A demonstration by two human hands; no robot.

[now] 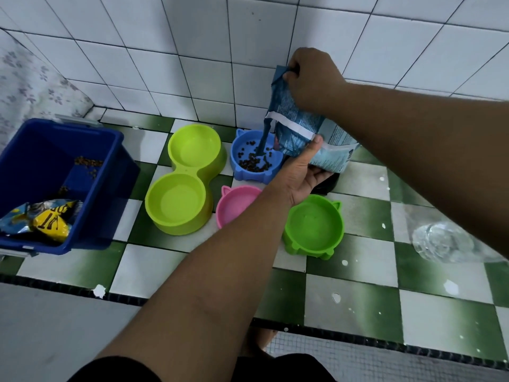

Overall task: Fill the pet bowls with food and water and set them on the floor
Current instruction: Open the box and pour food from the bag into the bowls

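Partly behind left forearm [220, 271], pink bowl [234, 208]

So the whole setup sits on a green-and-white checked tile ledge [358, 293] with a black trim strip [55, 283] running along its front edge. It's got white splatters [99, 290] all over, mostly near the front edge and toward the right. A white tiled wall [165, 37] with dark grout runs along the back edge. At the left edge there's a blue plastic bin [82, 127] with crumpled yellow and blue packets [49, 221] in its near corner, plus some loose brown bits [88, 162] on the bottom. A floral cloth [30, 78] hangs behind the bin, at the back left corner. Below the front edge there's a grey surface [55, 326] on the left and small mosaic tiles [385, 359] on the right.
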